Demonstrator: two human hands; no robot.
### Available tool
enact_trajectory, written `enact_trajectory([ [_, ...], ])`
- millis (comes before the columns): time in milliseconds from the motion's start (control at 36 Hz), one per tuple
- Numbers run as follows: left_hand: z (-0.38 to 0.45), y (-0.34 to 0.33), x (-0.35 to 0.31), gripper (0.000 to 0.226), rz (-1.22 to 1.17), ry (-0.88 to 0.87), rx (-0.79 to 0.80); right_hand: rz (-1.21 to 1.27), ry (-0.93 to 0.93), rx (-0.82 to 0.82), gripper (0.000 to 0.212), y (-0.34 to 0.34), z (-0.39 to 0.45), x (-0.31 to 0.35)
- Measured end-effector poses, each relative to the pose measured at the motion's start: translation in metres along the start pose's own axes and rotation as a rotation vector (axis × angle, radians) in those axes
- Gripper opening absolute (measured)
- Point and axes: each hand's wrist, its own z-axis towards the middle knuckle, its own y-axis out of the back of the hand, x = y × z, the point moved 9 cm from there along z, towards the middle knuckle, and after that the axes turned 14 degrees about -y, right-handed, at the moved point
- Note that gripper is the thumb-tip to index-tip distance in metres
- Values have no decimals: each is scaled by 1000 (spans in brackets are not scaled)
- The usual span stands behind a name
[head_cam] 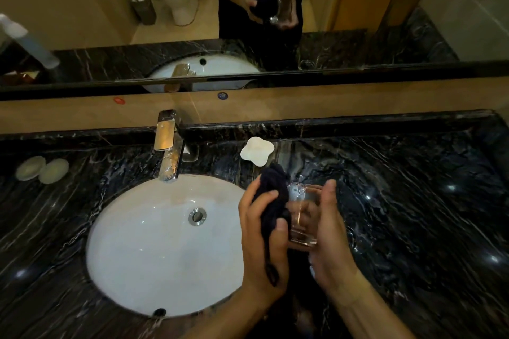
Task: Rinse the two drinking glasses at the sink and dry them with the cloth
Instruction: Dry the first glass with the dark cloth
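Resting between hands (289,228): glass (304,217), cloth (274,201).

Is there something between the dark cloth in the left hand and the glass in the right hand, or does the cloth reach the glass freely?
Nothing visible stands between them. The left hand presses the dark cloth directly against the glass, which the right hand holds beside the sink.

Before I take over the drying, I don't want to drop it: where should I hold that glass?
Grip the glass around its lower wall near the thick base, coming from the right, as the right hand does now. Its mouth faces the cloth in the left hand, so that side must stay free.
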Motion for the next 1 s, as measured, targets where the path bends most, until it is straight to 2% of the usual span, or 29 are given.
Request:
enact_trajectory([
  [83,1,5,11,34,-3,91,-51,-17,3,34,85,-1,1,4],
  [167,1,3,16,36,28,112,-27,-52,-30,43,76,-4,3,3],
  [417,-2,-18,10,41,183,-42,218,-174,3,-73,53,-1,6,4],
  [556,-3,-22,5,41,157,-105,240,-90,33,-49,72,-7,-1,5],
  [667,-10,-17,-1,40,97,-142,194,-38,53,-49,66,-3,-1,8],
  [806,-11,-13,-4,39,85,-174,134,74,-49,66,81,-3,5,7],
  [917,-11,-10,-1,39,70,-165,110,97,-81,57,83,-1,8,8],
  [1000,-10,-8,7,40,6,-72,90,89,-116,60,80,-2,7,2],
])
